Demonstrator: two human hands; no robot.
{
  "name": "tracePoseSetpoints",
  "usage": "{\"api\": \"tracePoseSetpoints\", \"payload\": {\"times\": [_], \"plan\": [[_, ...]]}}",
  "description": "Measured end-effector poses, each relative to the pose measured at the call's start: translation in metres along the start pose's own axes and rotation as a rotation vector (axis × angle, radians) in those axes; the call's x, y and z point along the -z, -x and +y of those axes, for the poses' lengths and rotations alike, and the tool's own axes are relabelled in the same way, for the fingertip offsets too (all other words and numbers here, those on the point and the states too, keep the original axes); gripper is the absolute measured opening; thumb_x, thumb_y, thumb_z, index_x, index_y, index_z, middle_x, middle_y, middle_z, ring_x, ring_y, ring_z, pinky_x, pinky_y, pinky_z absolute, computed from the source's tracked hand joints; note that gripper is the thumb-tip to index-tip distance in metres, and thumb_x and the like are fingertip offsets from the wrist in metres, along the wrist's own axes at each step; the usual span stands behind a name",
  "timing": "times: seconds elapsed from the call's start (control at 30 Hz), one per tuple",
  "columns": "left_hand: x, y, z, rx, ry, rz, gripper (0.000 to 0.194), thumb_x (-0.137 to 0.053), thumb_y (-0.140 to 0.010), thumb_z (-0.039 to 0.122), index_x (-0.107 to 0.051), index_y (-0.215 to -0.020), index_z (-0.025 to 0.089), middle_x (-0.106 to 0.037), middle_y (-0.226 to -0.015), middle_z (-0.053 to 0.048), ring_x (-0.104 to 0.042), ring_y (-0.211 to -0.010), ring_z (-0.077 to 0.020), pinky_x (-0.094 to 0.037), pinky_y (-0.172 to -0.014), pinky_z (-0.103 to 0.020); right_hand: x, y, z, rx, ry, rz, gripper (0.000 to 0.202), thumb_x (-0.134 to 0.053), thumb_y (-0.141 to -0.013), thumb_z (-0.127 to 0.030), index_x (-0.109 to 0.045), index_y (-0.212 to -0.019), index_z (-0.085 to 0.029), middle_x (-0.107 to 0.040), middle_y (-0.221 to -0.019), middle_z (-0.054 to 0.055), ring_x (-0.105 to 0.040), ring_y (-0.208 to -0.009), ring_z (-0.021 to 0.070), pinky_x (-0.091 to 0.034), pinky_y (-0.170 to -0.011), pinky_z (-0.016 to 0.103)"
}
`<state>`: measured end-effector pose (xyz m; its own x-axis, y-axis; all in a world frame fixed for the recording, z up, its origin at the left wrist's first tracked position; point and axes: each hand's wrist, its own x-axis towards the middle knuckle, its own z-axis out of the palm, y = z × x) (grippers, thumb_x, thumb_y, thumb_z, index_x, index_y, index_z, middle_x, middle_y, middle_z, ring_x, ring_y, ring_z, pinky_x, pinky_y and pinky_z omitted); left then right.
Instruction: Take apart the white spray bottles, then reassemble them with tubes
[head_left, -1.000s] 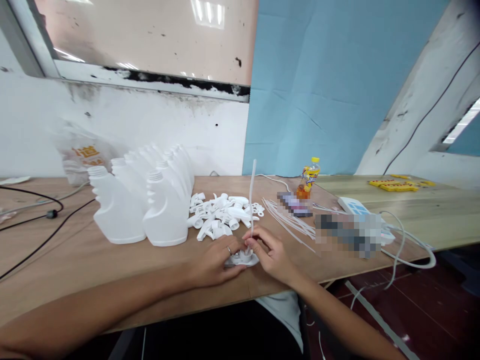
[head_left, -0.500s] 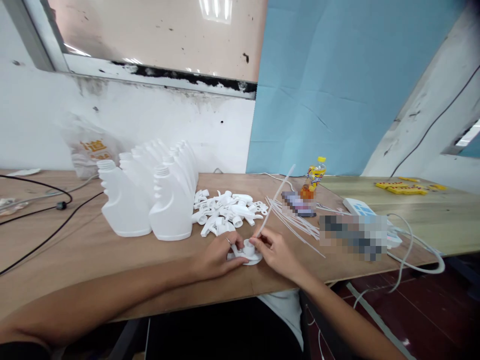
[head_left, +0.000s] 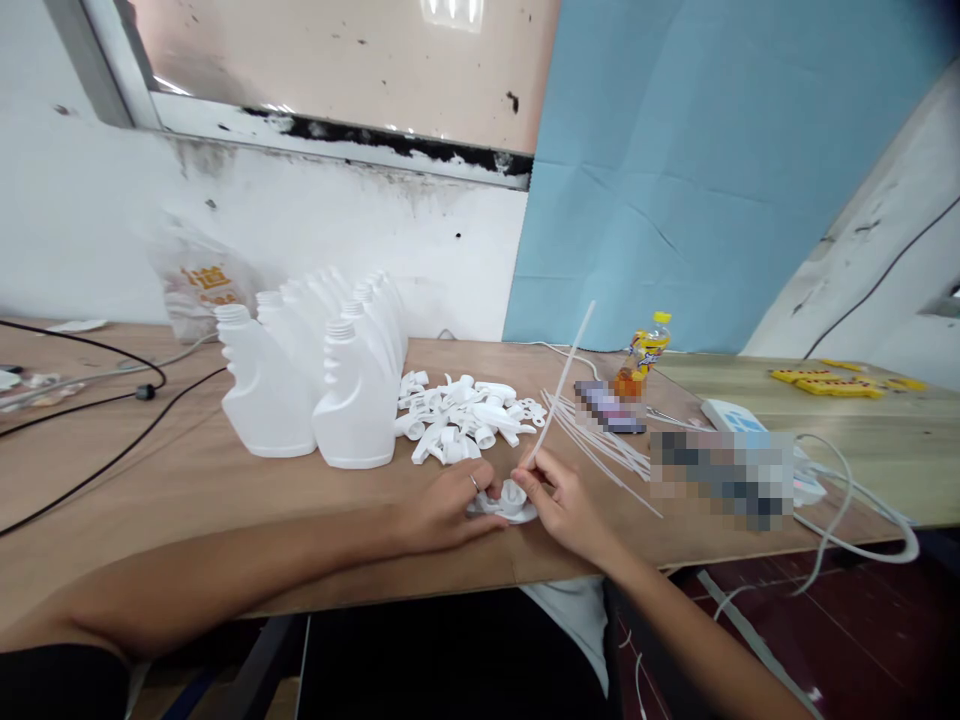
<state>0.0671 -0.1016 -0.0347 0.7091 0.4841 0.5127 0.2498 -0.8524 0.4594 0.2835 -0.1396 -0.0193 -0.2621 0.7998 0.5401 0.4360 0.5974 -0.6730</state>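
My left hand [head_left: 450, 503] is closed around a white plastic trigger spray head [head_left: 513, 496] near the table's front edge, its round collar facing up. Between thumb and fingers, my right hand [head_left: 561, 502] pinches a thin translucent plastic tube [head_left: 564, 380] by its lower part, right beside the collar. The tube slants up and to the right. Fingers hide its lower end, so I cannot tell whether it sits inside the collar. Just beyond my hands lies a pile of white spray-head parts [head_left: 491, 412]. More loose tubes [head_left: 600, 440] are spread to its right.
White bottles [head_left: 354, 415] stand in rows at the left, a plastic bag [head_left: 199, 290] behind them. Black cables [head_left: 112, 470] cross the table's left side. A phone [head_left: 609, 408], a drink bottle [head_left: 643, 360] and a white power strip [head_left: 731, 418] lie or stand to the right.
The camera view has shifted slightly, moving the scene a little to the right. The tube in my right hand stands a bit more upright. Both hands keep their holds.
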Motion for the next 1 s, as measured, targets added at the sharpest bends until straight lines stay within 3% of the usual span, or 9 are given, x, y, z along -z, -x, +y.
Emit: {"api": "tracePoseSetpoints", "payload": {"times": [0.33, 0.57, 1.0], "plan": [[0.003, -0.002, 0.005, 0.053, 0.000, -0.011, 0.029, -0.065, -0.093, 0.047, -0.052, -0.092, 0.020, -0.061, -0.089, -0.004, -0.056, -0.080, -0.0186, -0.045, -0.071, -0.032, 0.001, 0.002, -0.003, 0.039, 0.031, 0.006, 0.022, -0.051, -0.102, -0.032, -0.052, -0.082, -0.022, -0.056, -0.076, 0.000, -0.053, -0.071, 0.0159, -0.041, -0.067, 0.029], [0.005, -0.003, 0.007, 0.063, 0.014, -0.025, 0.027, -0.066, -0.092, 0.044, -0.053, -0.091, 0.020, -0.061, -0.089, -0.004, -0.055, -0.078, -0.0177, -0.045, -0.068, -0.031, 0.003, 0.000, -0.008, 0.184, 0.098, 0.005, 0.019, -0.050, -0.102, -0.027, -0.053, -0.083, -0.023, -0.056, -0.075, 0.001, -0.054, -0.069, 0.0167, -0.042, -0.067, 0.030], [0.002, -0.003, 0.005, 0.034, 0.030, -0.018, 0.027, -0.066, -0.093, 0.043, -0.051, -0.091, 0.020, -0.060, -0.091, -0.003, -0.055, -0.081, -0.0178, -0.044, -0.072, -0.030, 0.002, -0.003, -0.005, 0.039, 0.117, -0.109, 0.028, -0.054, -0.098, -0.027, -0.047, -0.072, -0.021, -0.051, -0.068, -0.001, -0.048, -0.064, 0.0147, -0.037, -0.060, 0.028]]}}
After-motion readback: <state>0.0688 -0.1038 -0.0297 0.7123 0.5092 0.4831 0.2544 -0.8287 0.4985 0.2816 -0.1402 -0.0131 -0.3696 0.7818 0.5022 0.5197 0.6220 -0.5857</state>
